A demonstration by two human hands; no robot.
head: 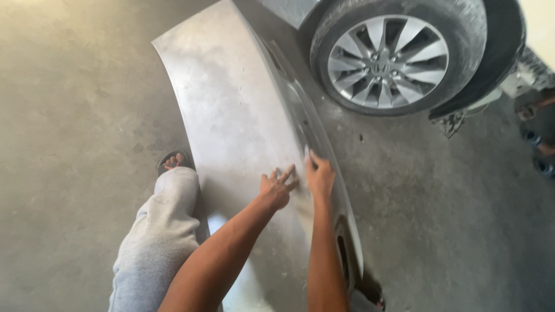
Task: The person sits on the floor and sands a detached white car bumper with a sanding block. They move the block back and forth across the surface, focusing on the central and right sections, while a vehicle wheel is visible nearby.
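On the concrete floor (pixel 69 115), a long, dull grey sanded car body panel (pixel 231 104) stands on edge. Both hands, left (pixel 277 188) and right (pixel 319 176), rest open-fingered against its matte near surface, grasping nothing; no paint shows yet.

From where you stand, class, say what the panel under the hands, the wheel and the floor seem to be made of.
Panel: probably sheet metal, though plastic is possible; dull, sanded-looking grey with patchy scuffs. Both hands, left and right, rest on it.
Wheel: likely alloy, with bright silver spokes, in a black rubber tyre.
Floor: concrete by its look, matt grey and stained.
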